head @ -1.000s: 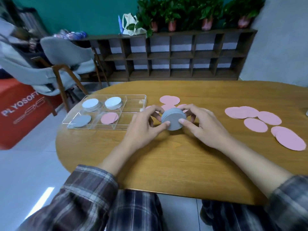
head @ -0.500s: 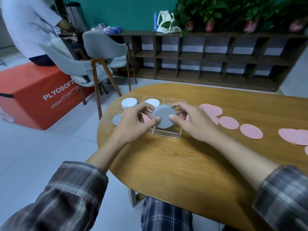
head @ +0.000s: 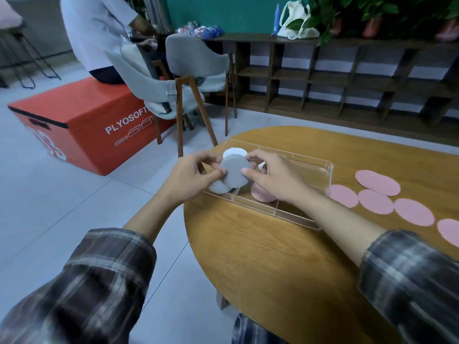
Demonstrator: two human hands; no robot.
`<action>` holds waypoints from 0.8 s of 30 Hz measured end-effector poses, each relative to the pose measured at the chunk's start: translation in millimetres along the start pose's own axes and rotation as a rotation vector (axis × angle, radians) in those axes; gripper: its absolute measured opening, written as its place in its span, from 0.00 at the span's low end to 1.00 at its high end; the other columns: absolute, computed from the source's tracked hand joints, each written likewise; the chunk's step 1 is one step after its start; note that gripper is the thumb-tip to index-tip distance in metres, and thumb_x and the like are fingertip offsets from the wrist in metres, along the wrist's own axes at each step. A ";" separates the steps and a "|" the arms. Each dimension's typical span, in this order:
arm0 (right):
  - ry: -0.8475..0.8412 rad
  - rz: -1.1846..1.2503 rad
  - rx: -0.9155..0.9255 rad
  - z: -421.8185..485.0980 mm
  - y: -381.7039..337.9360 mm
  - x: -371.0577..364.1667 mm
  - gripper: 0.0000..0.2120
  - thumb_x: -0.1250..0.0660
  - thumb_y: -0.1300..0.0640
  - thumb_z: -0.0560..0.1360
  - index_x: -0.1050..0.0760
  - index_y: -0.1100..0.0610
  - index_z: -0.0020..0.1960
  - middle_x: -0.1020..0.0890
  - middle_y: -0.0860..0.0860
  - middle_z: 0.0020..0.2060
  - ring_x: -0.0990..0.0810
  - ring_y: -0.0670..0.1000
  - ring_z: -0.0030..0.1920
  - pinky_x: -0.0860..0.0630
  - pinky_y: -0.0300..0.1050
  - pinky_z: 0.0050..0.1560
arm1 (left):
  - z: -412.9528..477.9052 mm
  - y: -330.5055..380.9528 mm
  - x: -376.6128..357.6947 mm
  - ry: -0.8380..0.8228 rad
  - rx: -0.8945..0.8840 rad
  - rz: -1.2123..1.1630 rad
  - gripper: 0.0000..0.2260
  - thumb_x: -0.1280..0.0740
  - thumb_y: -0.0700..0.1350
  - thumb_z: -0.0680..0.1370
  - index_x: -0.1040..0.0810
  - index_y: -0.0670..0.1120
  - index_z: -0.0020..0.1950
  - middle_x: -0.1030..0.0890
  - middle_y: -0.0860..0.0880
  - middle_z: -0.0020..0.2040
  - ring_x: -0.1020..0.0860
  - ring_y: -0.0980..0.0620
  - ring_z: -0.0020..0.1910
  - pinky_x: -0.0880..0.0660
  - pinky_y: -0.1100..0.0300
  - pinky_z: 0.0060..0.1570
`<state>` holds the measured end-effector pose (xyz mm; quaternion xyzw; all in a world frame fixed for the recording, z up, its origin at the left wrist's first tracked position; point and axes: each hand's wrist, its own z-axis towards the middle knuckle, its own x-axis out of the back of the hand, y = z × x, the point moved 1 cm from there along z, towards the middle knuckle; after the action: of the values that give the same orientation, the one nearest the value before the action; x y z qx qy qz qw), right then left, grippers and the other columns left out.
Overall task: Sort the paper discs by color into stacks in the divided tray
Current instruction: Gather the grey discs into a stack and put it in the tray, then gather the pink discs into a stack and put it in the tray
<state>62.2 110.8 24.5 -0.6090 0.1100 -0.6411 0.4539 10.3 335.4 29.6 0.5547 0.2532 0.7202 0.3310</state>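
Now, my left grip (head: 191,176): I pinch the grey disc stack (head: 234,173).
Right grip (head: 275,180): pinches it too.
Place: over the tray (head: 325,170).

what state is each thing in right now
grey disc stack, lifted and tilted over the tray's left end
left hand, pinches the stack's left edge
right hand, pinches the stack's right edge
grey disc, flat in the near left compartment
white discs, in the far left compartment
pink disc, in the tray, partly hidden by the right hand
tray, on the table
loose pink discs, flat on the table, unsorted
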 end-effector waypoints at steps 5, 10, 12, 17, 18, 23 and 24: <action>-0.042 0.027 -0.086 25.8 -2.0 -23.9 0.13 0.27 0.49 0.76 0.20 0.51 0.57 0.17 0.43 0.39 0.21 0.46 0.45 0.27 0.41 0.46 | 11.5 -14.1 11.4 -0.032 0.076 0.044 0.06 0.27 0.48 0.79 0.17 0.51 0.55 0.15 0.53 0.43 0.22 0.60 0.30 0.28 0.71 0.33; -0.100 0.010 -0.141 33.9 -1.3 -36.3 0.09 0.26 0.51 0.75 0.18 0.55 0.51 0.15 0.48 0.37 0.18 0.49 0.43 0.25 0.44 0.47 | 22.3 -23.7 11.4 -0.110 0.117 0.195 0.06 0.28 0.48 0.79 0.14 0.49 0.54 0.14 0.54 0.44 0.22 0.64 0.34 0.30 0.75 0.33; -0.124 -0.003 -0.149 35.8 0.2 -38.3 0.07 0.27 0.51 0.76 0.19 0.55 0.46 0.17 0.48 0.34 0.20 0.50 0.40 0.27 0.42 0.42 | 24.2 -25.0 11.4 -0.111 0.113 0.242 0.08 0.28 0.50 0.79 0.13 0.49 0.54 0.14 0.54 0.44 0.21 0.62 0.38 0.30 0.75 0.35; -0.151 -0.033 -0.176 39.0 0.2 -42.1 0.14 0.30 0.50 0.77 0.20 0.60 0.40 0.24 0.49 0.30 0.28 0.48 0.34 0.36 0.44 0.34 | 27.1 -26.7 10.7 -0.089 0.048 0.340 0.09 0.27 0.51 0.79 0.12 0.50 0.56 0.18 0.52 0.48 0.24 0.59 0.41 0.32 0.73 0.37; -0.147 -0.043 -0.175 38.4 -0.3 -43.9 0.15 0.30 0.50 0.77 0.20 0.62 0.42 0.23 0.53 0.31 0.28 0.50 0.35 0.35 0.46 0.35 | 27.6 -28.0 10.8 -0.078 0.038 0.354 0.10 0.26 0.52 0.78 0.12 0.51 0.56 0.20 0.52 0.49 0.25 0.58 0.41 0.34 0.72 0.38; -0.143 -0.102 -0.170 34.8 -3.0 -51.5 0.17 0.32 0.47 0.77 0.20 0.61 0.40 0.18 0.59 0.35 0.21 0.56 0.39 0.26 0.52 0.40 | 25.1 -34.1 8.0 -0.085 0.049 0.363 0.12 0.25 0.52 0.77 0.15 0.51 0.59 0.20 0.51 0.51 0.24 0.58 0.43 0.33 0.71 0.41; -0.131 -0.121 -0.161 33.5 -3.6 -50.7 0.17 0.32 0.46 0.77 0.20 0.60 0.40 0.18 0.57 0.35 0.21 0.56 0.41 0.24 0.53 0.42 | 24.0 -33.4 7.6 -0.080 0.038 0.363 0.11 0.25 0.52 0.77 0.15 0.51 0.59 0.20 0.51 0.51 0.24 0.58 0.42 0.32 0.70 0.41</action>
<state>82.4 162.9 0.4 -0.6896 0.0944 -0.6152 0.3702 38.8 362.9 16.1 0.6256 0.1491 0.7405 0.1950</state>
